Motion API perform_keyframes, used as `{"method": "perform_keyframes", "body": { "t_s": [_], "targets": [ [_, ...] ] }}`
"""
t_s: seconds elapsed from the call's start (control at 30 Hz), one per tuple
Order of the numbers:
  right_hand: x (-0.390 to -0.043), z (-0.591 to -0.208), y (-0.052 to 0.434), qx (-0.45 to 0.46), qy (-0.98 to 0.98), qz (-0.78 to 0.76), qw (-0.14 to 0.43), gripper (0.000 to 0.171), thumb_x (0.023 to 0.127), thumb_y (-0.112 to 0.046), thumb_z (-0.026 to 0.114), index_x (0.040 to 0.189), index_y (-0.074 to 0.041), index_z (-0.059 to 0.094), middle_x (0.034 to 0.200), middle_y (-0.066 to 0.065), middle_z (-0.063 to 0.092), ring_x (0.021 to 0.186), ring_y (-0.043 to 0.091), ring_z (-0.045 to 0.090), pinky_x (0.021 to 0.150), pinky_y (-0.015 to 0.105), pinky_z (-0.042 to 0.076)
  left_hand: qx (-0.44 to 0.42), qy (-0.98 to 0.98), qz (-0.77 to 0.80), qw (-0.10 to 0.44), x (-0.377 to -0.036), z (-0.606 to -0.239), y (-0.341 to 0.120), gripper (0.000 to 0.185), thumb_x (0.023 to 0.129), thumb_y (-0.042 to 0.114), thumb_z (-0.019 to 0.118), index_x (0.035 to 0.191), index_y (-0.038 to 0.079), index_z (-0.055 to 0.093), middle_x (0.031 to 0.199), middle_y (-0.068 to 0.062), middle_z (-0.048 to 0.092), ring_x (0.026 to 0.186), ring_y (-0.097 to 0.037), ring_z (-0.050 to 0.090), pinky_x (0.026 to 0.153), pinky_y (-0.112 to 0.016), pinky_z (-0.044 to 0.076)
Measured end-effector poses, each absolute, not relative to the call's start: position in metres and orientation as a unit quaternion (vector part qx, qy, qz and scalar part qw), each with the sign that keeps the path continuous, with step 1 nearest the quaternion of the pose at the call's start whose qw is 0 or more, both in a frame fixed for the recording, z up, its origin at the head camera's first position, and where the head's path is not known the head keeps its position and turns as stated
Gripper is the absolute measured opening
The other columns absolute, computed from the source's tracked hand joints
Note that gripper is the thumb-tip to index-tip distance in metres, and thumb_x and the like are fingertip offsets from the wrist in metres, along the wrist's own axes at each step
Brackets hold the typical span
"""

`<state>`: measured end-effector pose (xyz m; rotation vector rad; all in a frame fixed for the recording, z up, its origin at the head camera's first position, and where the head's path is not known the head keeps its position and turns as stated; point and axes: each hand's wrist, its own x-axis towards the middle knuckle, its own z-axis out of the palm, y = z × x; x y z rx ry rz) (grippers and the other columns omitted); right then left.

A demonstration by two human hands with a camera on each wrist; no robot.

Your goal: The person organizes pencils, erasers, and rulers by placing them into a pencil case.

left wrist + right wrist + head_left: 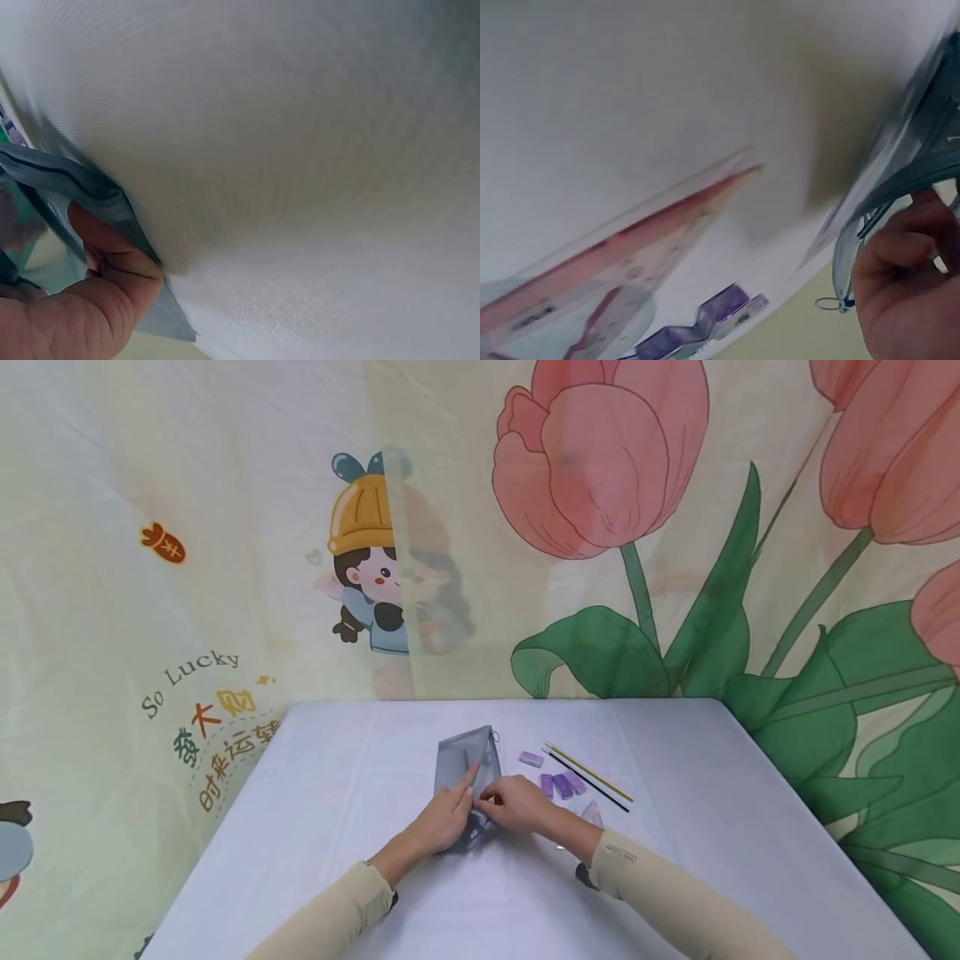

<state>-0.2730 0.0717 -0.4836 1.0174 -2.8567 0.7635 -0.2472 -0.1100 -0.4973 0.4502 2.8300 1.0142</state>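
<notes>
A grey-blue zip pouch of see-through mesh lies at the middle of the table, its mouth toward the person. My left hand holds its left side, the index finger lying along the top. In the left wrist view the thumb bends over the zipped edge of the opening. From the right, my right hand pinches the other edge of the mouth with curled fingers. The right wrist view has this hand at the dark zip band, and a small ring pull hangs from the pouch's far end.
Right of the pouch lie several small purple blocks, one purple block apart from them. A yellow pencil and a black pencil lie side by side. A clear and pink set square rests nearer the right forearm.
</notes>
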Motion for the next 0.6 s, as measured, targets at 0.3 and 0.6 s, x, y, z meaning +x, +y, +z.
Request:
{"method": "perform_keyframes", "body": {
  "t_s": [0.3,0.6],
  "targets": [
    [-0.257,-0.482,0.097,0.345,-0.925,0.085,0.137,0.055,0.098,-0.052,0.055,0.141,-0.018,0.056,0.139,0.008,0.056,0.120,0.025,0.058,0.099,0.045,0.049,0.150,0.928,0.337,0.049,-0.250,-0.497,-0.112,0.051,0.109,0.033,0.023,0.159,0.021,0.022,0.133,-0.032,0.057,0.122,-0.047,0.055,0.102,-0.061,0.042],
    [-0.252,-0.486,0.119,0.326,-0.933,0.027,0.147,0.073,0.097,-0.064,0.041,0.158,-0.027,0.025,0.168,0.007,0.005,0.151,0.033,0.020,0.118,0.061,0.019,0.137,0.928,0.342,0.055,-0.248,-0.498,-0.112,0.051,0.109,0.032,0.024,0.159,0.020,0.023,0.135,-0.031,0.055,0.122,-0.046,0.055,0.102,-0.061,0.043]
  ]
}}
